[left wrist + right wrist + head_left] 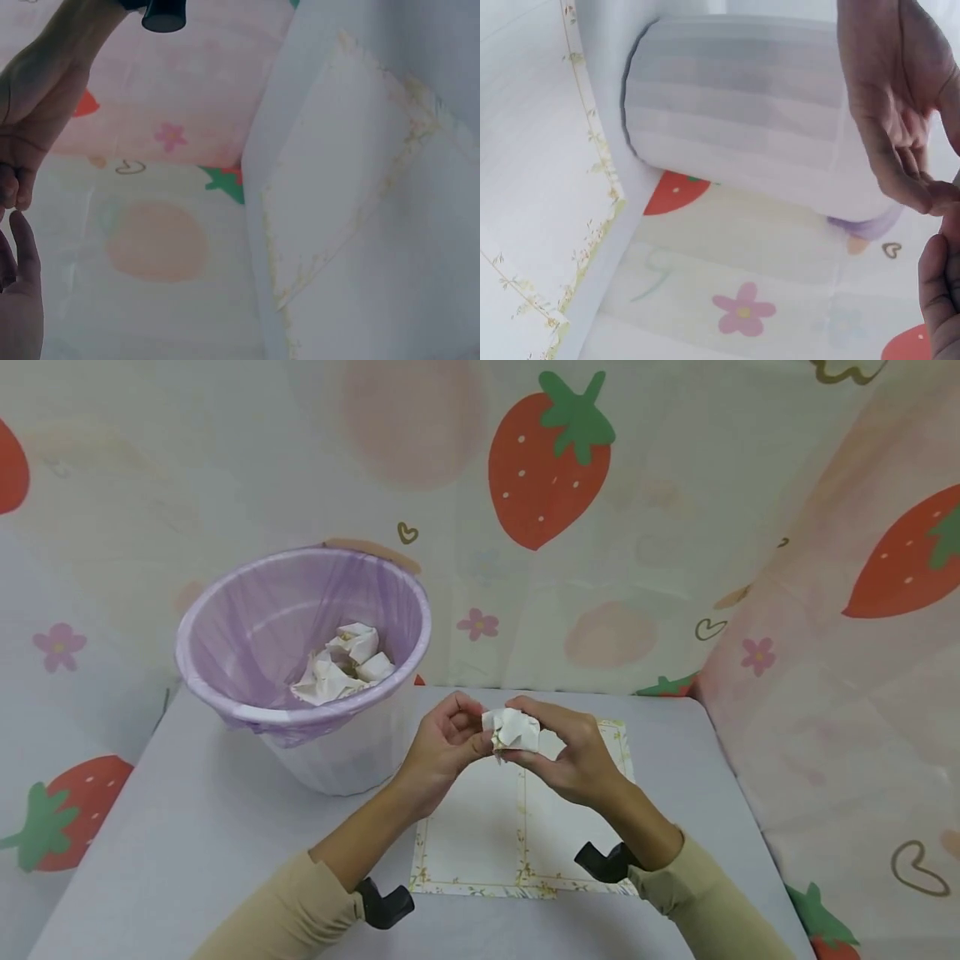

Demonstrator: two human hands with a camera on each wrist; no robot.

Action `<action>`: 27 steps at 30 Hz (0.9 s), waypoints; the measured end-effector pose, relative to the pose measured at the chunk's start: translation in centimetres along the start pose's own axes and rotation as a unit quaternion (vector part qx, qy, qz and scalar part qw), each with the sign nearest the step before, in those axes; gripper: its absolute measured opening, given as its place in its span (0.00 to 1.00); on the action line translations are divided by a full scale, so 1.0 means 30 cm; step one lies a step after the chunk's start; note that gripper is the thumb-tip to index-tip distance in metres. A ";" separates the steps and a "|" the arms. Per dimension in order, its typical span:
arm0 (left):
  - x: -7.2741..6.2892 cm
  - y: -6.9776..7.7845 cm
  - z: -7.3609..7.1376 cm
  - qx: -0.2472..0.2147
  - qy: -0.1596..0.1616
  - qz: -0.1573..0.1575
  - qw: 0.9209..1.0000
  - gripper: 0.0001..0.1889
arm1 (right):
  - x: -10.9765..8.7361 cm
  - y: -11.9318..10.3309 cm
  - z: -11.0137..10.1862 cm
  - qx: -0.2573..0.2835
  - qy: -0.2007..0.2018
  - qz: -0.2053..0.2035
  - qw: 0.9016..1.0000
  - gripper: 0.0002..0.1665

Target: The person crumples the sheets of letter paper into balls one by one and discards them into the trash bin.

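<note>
Above the table, a crumpled ball of white paper (514, 730) is held between both hands in the head view. My left hand (438, 758) pinches its left side with thumb and curled fingers. Thumb and fingers of my right hand (576, 755) grip it from the right. Beneath the hands lie flat paper sheets (468, 847) with yellow floral borders, partly overlapping. To the left stands a white bin (330, 764) lined with a purple bag (255, 602); several crumpled papers (330, 681) lie inside. Both wrist views show the fingertips meeting, but the paper ball is hidden there.
A pale cloth covers the table (225, 860). Behind it hangs a strawberry-print backdrop (675, 527), which also runs along the sides. The bin's rim (300, 717) rises higher than the tabletop, close to the left forearm. Black wrist cameras (386, 906) sit at both cuffs.
</note>
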State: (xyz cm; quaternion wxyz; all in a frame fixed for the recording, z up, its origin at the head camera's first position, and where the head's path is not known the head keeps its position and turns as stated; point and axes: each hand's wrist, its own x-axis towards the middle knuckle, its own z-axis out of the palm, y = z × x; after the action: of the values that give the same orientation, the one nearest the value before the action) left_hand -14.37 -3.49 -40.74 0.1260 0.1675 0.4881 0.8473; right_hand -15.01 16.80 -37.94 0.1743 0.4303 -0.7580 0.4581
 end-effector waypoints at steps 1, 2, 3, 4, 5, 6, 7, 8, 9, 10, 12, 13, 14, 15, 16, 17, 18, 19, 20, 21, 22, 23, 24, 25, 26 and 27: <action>0.001 -0.002 0.001 0.017 -0.005 0.017 1.000 0.25 | 0.001 -0.002 0.001 0.010 0.000 0.005 1.000 0.23; 0.003 -0.004 0.001 0.037 -0.009 0.035 0.999 0.27 | 0.001 -0.004 0.002 0.020 0.000 0.009 1.000 0.22; 0.003 -0.005 0.001 0.059 -0.010 0.052 0.997 0.29 | 0.002 -0.006 0.002 0.028 -0.002 0.013 1.000 0.21; 0.003 -0.007 0.000 0.080 -0.009 0.068 0.994 0.29 | 0.001 -0.006 0.002 0.030 -0.003 0.015 0.999 0.21; 0.003 -0.009 -0.001 0.098 -0.009 0.080 0.992 0.29 | -0.001 -0.005 0.003 0.031 -0.004 0.018 0.999 0.22; 0.003 -0.011 -0.003 0.114 -0.008 0.091 0.989 0.27 | -0.002 -0.005 0.004 0.032 -0.006 0.020 0.999 0.23; 0.003 -0.013 -0.005 0.129 -0.008 0.099 0.987 0.24 | -0.004 -0.003 0.006 0.035 -0.007 0.019 0.999 0.23; 0.003 -0.015 -0.006 0.141 -0.006 0.105 0.984 0.22 | -0.006 0.000 0.008 0.039 -0.009 0.020 0.999 0.24; 0.003 -0.017 -0.007 0.152 -0.003 0.109 0.982 0.20 | -0.008 0.001 0.010 0.041 -0.010 0.024 0.999 0.24; 0.003 -0.020 -0.008 0.163 -0.001 0.113 0.980 0.19 | -0.009 0.002 0.011 0.043 -0.011 0.027 0.999 0.25; 0.004 -0.023 -0.010 0.177 0.000 0.120 0.977 0.16 | -0.013 0.005 0.013 0.047 -0.012 0.033 0.998 0.27; 0.003 -0.024 -0.009 0.180 -0.001 0.122 0.976 0.15 | -0.016 0.007 0.014 0.049 -0.013 0.035 0.998 0.28; 0.003 -0.024 -0.009 0.181 -0.003 0.123 0.976 0.14 | -0.017 0.007 0.013 0.050 -0.015 0.040 0.998 0.28; 0.002 -0.023 -0.008 0.181 -0.005 0.123 0.976 0.13 | -0.017 0.005 0.012 0.050 -0.018 0.044 0.998 0.28; 0.001 -0.021 -0.007 0.181 -0.006 0.123 0.976 0.12 | -0.019 0.005 0.011 0.049 -0.020 0.046 0.998 0.29; -0.001 -0.019 -0.005 0.183 -0.008 0.124 0.975 0.11 | -0.020 0.005 0.010 0.044 -0.024 0.048 0.998 0.29; -0.002 -0.017 -0.003 0.187 -0.010 0.124 0.975 0.11 | -0.022 0.005 0.010 0.040 -0.028 0.051 0.997 0.28; -0.003 -0.015 0.000 0.194 -0.010 0.125 0.973 0.10 | -0.023 0.003 0.009 0.035 -0.031 0.054 0.997 0.26; -0.005 -0.014 0.003 0.206 -0.009 0.127 0.970 0.09 | -0.024 0.002 0.009 0.031 -0.033 0.056 0.997 0.25; -0.007 -0.013 0.006 0.221 -0.006 0.130 0.967 0.09 | -0.026 0.003 0.010 0.027 -0.033 0.058 0.997 0.23; -0.008 -0.012 0.009 0.236 -0.002 0.133 0.963 0.09 | -0.029 0.004 0.012 0.023 -0.032 0.060 0.997 0.20; -0.009 -0.012 0.013 0.250 0.001 0.135 0.959 0.08 | -0.032 0.004 0.015 0.019 -0.030 0.062 0.997 0.19; -0.011 -0.013 0.017 0.261 0.006 0.137 0.955 0.08 | -0.035 0.005 0.017 0.018 -0.026 0.063 0.997 0.18; -0.013 -0.014 0.019 0.272 0.010 0.138 0.952 0.08 | -0.037 0.006 0.020 0.018 -0.022 0.066 0.997 0.18; -0.015 -0.016 0.021 0.280 0.013 0.139 0.950 0.08 | -0.039 0.007 0.023 0.017 -0.019 0.067 0.997 0.19; -0.016 -0.017 0.022 0.285 0.016 0.140 0.948 0.07 | -0.041 0.008 0.026 0.014 -0.016 0.067 0.998 0.19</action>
State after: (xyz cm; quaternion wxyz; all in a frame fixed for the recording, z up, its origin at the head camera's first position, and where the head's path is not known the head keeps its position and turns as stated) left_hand -13.64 -2.90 -40.97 -0.0548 0.2500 0.6825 0.6846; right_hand -14.42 16.79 -39.28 0.1254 0.3884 -0.7812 0.4724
